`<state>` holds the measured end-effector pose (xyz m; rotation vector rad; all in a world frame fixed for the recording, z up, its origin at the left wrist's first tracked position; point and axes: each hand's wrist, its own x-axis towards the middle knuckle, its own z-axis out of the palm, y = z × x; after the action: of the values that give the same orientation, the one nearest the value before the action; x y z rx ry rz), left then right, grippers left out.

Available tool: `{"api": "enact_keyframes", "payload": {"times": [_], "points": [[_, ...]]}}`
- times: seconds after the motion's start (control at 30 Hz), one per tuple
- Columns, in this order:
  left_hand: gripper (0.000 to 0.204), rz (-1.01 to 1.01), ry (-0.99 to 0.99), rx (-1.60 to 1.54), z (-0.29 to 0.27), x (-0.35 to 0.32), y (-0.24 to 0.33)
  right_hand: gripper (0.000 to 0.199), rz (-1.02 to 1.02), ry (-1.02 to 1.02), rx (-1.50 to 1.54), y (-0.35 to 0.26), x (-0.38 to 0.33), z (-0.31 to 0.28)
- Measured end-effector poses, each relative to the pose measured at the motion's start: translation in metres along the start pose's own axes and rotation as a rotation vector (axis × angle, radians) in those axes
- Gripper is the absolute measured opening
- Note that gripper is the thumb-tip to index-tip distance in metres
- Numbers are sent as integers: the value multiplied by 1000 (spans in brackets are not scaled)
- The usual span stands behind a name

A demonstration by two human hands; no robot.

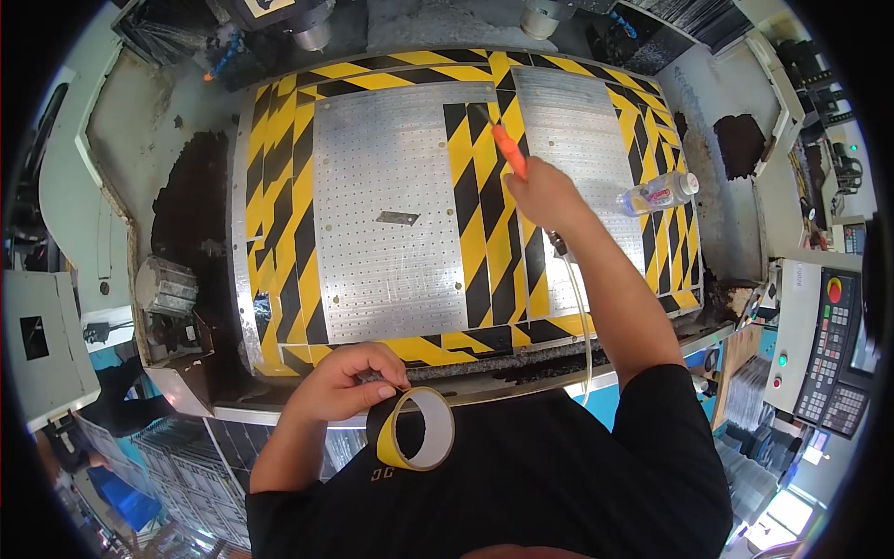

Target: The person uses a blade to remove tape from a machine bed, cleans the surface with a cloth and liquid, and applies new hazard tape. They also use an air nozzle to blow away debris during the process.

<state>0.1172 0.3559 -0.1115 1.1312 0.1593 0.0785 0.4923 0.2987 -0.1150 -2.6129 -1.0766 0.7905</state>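
My right hand (pixel 548 193) is closed round an orange air blow gun (pixel 508 149), held over the black-and-yellow striped tape between two metal plates. Its thin dark nozzle points toward the far side, and a clear hose (pixel 579 307) with a metal fitting hangs below the hand. Close to my body, at the near edge, my left hand (pixel 349 384) pinches a roll of black-and-yellow tape (pixel 386 438). The roll hangs on its side with its white core showing. A small flat metal strip (pixel 398 218) lies on the left perforated metal plate (pixel 382 270).
Striped tape (pixel 279 158) borders the plates on all sides. A clear plastic bottle (pixel 659 194) lies on the right side. Metal machine heads (pixel 313 30) overhang the far edge. A control panel (pixel 824 354) stands at the right, and a metal cylinder (pixel 168 285) at the left.
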Motion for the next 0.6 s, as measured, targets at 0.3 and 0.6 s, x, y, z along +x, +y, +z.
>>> {"api": "enact_keyframes", "payload": {"times": [0.3, 0.6], "points": [[14, -27, 18, 3, -1, -3, 4, 39, -1, 24, -11, 3, -3, -2], [32, -88, -47, 9, -2, -1, 4, 40, -140, -67, -35, -67, -10, 17]]}}
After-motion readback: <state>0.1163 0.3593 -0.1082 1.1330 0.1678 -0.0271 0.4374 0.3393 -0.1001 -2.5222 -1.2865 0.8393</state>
